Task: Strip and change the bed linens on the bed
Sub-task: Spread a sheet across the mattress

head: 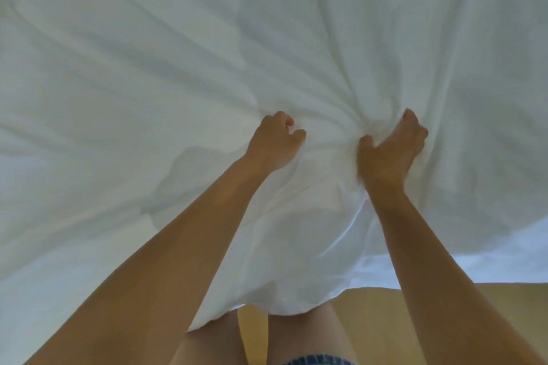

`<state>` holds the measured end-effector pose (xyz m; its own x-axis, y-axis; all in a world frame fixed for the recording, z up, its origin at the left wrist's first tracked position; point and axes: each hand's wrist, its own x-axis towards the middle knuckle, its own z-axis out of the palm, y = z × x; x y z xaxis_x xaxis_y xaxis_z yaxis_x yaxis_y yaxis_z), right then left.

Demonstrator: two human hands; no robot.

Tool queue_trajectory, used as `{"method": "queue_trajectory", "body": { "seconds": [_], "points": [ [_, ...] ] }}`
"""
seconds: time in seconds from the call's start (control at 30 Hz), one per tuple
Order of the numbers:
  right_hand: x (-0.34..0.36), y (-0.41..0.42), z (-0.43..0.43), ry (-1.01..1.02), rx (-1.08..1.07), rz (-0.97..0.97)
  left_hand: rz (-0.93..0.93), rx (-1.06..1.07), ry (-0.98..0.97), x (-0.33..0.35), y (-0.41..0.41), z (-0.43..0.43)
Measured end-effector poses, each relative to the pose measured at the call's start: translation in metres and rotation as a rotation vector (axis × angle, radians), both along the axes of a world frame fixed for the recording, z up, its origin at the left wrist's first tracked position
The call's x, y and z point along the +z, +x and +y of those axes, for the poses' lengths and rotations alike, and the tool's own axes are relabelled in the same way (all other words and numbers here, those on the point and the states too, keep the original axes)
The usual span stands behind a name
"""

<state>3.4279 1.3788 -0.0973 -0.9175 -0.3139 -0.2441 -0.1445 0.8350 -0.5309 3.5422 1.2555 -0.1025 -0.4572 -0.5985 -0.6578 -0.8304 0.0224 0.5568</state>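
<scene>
Nearest: denim hem (pixel 318 361), bare legs (pixel 299 332) and wooden floor (pixel 373 320); the feet were cut off below the frame.

Middle: left hand (pixel 275 142), fingers curled tight on a fold of the white sheet (pixel 178 53); right hand (pixel 388 151), near it, clenched on a thicker gathered bunch. The sheet was held up in front of the person, its lower edge hanging against the legs.

Risk, as judged: the hanging edge could trail on the floor or be trodden on. With both holds close together, the wide unsupported cloth could drag or slip free.

Far: a pale strip of bed (pixel 504 264) at the right. The raised cloth hid the rest. Its corners lay outside the frame, and whether it was a sheet or a cover could not be told.
</scene>
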Motion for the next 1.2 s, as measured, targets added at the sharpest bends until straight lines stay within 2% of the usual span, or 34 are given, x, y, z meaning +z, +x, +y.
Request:
{"method": "queue_trajectory", "body": {
  "seconds": [0.1,0.2,0.3,0.43,0.57,0.7,0.87,1.03,1.1,1.2],
  "points": [
    [0.006,0.024,-0.040,0.051,0.297,0.090,-0.039,0.044,-0.008,-0.005,0.016,-0.024],
    [0.002,0.051,-0.092,-0.053,0.529,0.009,-0.078,0.062,-0.052,-0.006,0.047,-0.055],
    [-0.007,0.080,-0.146,-0.038,0.728,-0.042,-0.068,0.071,-0.096,-0.003,0.088,-0.096],
    [-0.017,0.136,-0.215,0.010,0.909,-0.081,-0.089,0.186,-0.270,0.001,0.158,-0.172],
    [-0.024,0.194,-0.281,0.002,1.000,-0.071,-0.098,0.348,-0.456,0.002,0.230,-0.249],
    [-0.031,0.239,-0.356,-0.006,0.982,-0.037,-0.171,0.400,-0.584,-0.009,0.282,-0.335],
    [-0.041,0.263,-0.431,-0.030,0.810,-0.098,-0.220,0.422,-0.158,-0.025,0.278,-0.396],
    [-0.050,0.271,-0.459,-0.091,0.621,-0.197,0.012,0.651,0.128,-0.033,0.273,-0.406],
    [-0.053,0.273,-0.463,-0.106,0.552,-0.264,0.052,0.597,0.170,-0.035,0.273,-0.405],
    [-0.055,0.278,-0.465,-0.078,0.556,-0.233,-0.039,0.365,0.043,-0.036,0.268,-0.395]
  ]
}}
